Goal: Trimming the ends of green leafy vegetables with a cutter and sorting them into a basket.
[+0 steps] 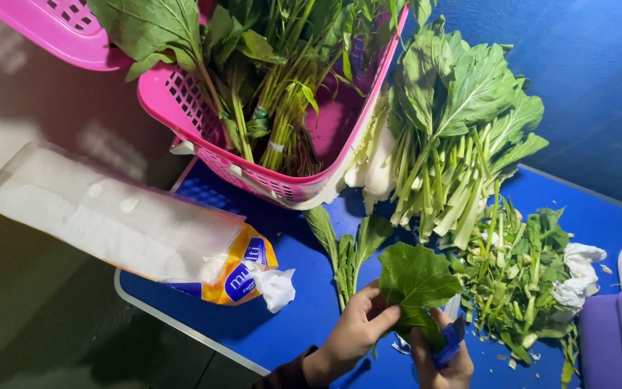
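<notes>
Leafy greens, one broad green leaf [415, 277] with its stalk, were held low over the blue table [304, 317], between two hands at the bottom edge of the view. The leaf's lower left edge was pinched by the left hand [354, 333], thumb on top and fingers curled beneath. A small blue-handled tool [449, 343] was gripped in the closed right hand [442, 360], just under the leaf's stalk; its blade could not be made out. A loose stalk with leaves [347, 248] was laid on the table beside the left hand. To the right, a heap of cut trimmings [523, 288] was piled, with a large bunch of greens [455, 130] behind it. A pink basket [253, 169] full of greens was set further back, and a packet of tissues [138, 230] lay to the left.
</notes>
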